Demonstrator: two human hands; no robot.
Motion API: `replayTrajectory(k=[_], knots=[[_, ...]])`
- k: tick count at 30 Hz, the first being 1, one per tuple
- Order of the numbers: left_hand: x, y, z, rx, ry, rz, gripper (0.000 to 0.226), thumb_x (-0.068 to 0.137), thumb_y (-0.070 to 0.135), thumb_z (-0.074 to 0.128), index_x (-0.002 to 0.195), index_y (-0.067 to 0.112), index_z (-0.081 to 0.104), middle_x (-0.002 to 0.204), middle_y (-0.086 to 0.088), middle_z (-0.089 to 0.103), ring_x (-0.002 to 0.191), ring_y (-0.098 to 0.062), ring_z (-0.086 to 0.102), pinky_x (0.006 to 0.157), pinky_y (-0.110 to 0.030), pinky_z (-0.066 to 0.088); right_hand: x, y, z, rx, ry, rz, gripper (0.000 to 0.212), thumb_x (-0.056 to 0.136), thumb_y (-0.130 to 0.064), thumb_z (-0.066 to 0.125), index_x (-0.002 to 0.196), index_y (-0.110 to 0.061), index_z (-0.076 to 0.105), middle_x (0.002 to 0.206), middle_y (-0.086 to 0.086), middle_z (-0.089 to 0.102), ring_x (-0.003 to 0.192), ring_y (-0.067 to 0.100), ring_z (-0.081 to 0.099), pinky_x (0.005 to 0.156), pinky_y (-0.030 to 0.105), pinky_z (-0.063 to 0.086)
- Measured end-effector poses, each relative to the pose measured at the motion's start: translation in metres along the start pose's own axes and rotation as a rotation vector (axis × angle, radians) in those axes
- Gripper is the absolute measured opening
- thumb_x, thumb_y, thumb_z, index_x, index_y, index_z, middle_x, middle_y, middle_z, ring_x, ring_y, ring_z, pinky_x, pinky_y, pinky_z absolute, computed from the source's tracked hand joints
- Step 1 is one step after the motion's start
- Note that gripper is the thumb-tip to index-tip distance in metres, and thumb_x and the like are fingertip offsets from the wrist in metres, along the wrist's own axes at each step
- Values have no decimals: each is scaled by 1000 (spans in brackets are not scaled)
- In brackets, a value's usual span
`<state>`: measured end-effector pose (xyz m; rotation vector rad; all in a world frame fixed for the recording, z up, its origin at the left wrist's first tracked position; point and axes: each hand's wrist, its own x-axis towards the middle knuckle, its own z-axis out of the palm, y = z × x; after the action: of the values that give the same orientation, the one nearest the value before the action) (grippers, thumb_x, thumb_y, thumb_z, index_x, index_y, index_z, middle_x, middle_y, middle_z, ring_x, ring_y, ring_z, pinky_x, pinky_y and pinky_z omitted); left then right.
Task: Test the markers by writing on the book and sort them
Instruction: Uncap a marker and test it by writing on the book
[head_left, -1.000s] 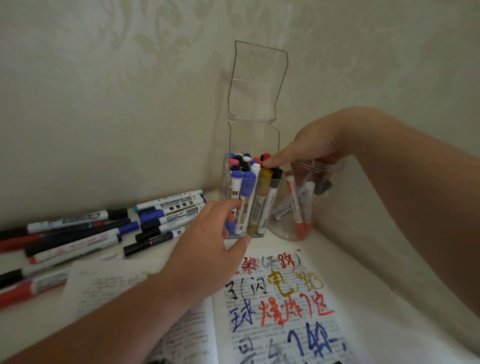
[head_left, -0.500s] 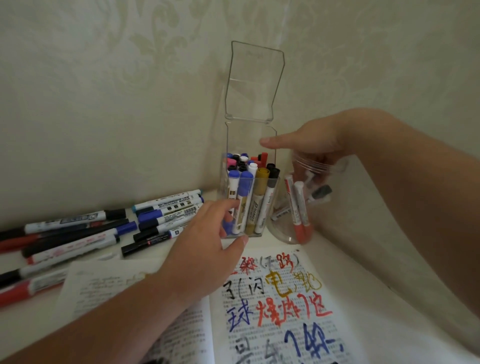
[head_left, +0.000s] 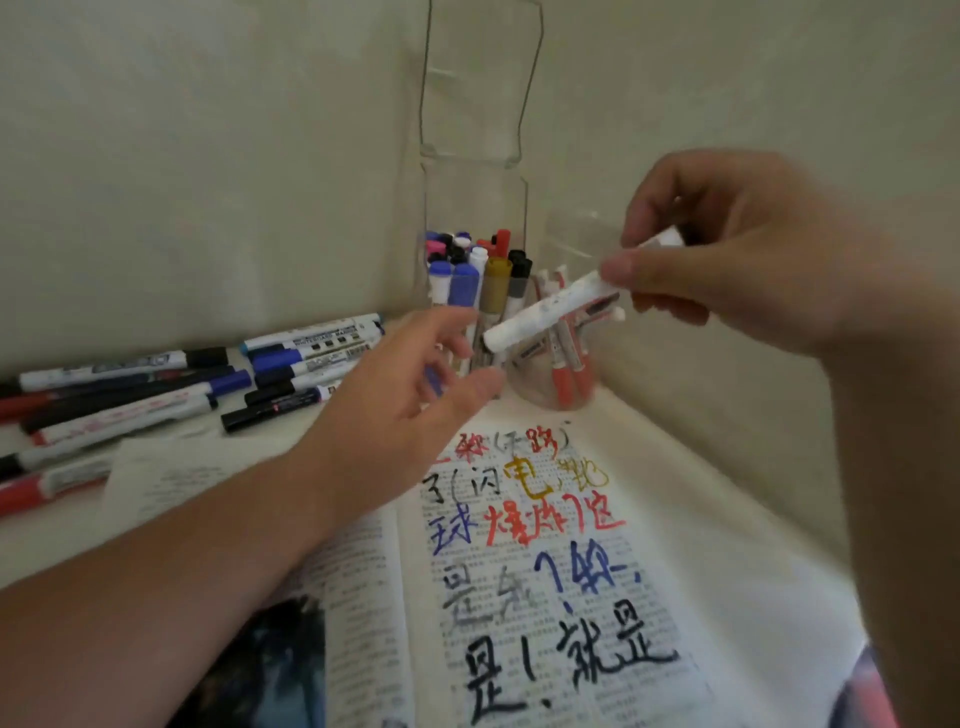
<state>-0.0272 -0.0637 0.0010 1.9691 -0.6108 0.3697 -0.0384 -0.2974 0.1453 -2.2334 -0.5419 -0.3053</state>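
The right hand (head_left: 753, 260) pinches a white marker (head_left: 545, 312) between thumb and fingers and holds it tilted in the air, above the round jar (head_left: 524, 384) and just beside the clear box (head_left: 472, 208) full of markers. The left hand (head_left: 415, 384) is loosely open and holds nothing; its fingers reach to the lower end of the marker, but I cannot tell if they touch it. The book (head_left: 519, 571) lies open on the tabletop (head_left: 52, 540), its page already covered with coloured writing. It seems this marker is about to be tested. The next move probably calls for the left hand to pull off the cap, then a free place on the page must be found.
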Motion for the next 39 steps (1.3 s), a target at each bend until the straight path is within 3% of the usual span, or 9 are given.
replayTrajectory(k=[3,4,7,11,16,22,27,33,39], knots=[[-6,7,2,-54,-151,-14,9,99,36,57,103,39,65,82,11,65,68,-7,60,63,-24,49,-10,37,43,381,-92,48,14,77,-14,77,76,-15,64,55,12,61,40,21,49,40,22,37],[-7,7,3,-93,-167,-27,14,99,34,56,92,40,66,75,8,67,59,-8,58,59,-26,49,-12,47,54,483,-76,78,11,78,-12,75,76,-15,64,53,10,59,40,20,48,40,21,36],[-7,6,0,-245,-146,-80,10,93,31,64,101,37,66,73,-1,68,54,-13,57,53,-31,51,-17,71,77,708,14,143,12,77,-10,73,73,-18,66,54,9,58,44,21,48,41,23,34],[1,4,-1,-546,19,-165,22,85,17,70,103,5,65,69,-11,66,52,-22,57,48,-33,50,-29,83,96,640,-81,154,30,74,-19,87,81,-9,59,67,17,70,52,22,61,46,27,46],[5,-6,4,-779,20,-239,26,82,28,74,93,5,71,74,-14,61,57,-21,53,52,-28,48,-37,74,116,522,-200,151,29,68,-28,83,85,-14,64,77,11,77,67,23,72,66,40,53],[7,-10,-3,-813,6,-271,13,84,20,72,91,9,73,74,-17,52,60,-18,48,57,-29,45,-38,76,112,696,-245,174,19,79,-8,82,91,-10,66,61,5,64,48,14,52,45,24,38],[1,-6,-8,-353,-220,-236,13,88,20,71,100,18,72,78,-6,71,64,-20,63,63,-33,57,-35,81,104,1161,-30,199,25,73,-13,83,91,-5,68,65,8,48,58,16,40,43,21,30],[-8,3,5,61,-379,-133,22,104,33,48,125,37,55,95,25,65,91,4,63,79,-22,51,-40,71,120,665,-16,212,15,84,-29,71,84,-15,70,60,6,53,53,17,45,47,22,36],[-9,10,6,26,-328,-90,23,101,46,41,114,35,55,88,0,66,80,-19,63,73,-45,51,-39,65,123,759,1,147,21,82,-23,68,90,-6,59,53,1,48,44,11,41,42,19,34]])
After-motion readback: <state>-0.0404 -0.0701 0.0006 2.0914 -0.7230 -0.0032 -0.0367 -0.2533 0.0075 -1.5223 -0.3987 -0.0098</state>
